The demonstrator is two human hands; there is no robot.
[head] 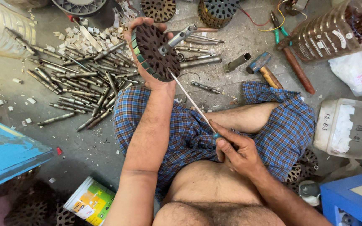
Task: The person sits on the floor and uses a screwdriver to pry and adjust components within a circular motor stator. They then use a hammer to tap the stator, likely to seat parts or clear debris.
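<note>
Left hand (pixel 147 50) clasps a slotted rotor disc (pixel 156 52) at upper centre; right hand (pixel 235 148) pinches a thin rod (pixel 189 98) touching it.

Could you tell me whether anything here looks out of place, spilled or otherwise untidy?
Yes. Metal shafts lie in a loose, crisscrossed heap on the floor, with white scraps scattered among them. A hammer lies flat nearby. The left hand holds a slotted round core; the right hand pokes it with a thin rod.
</note>
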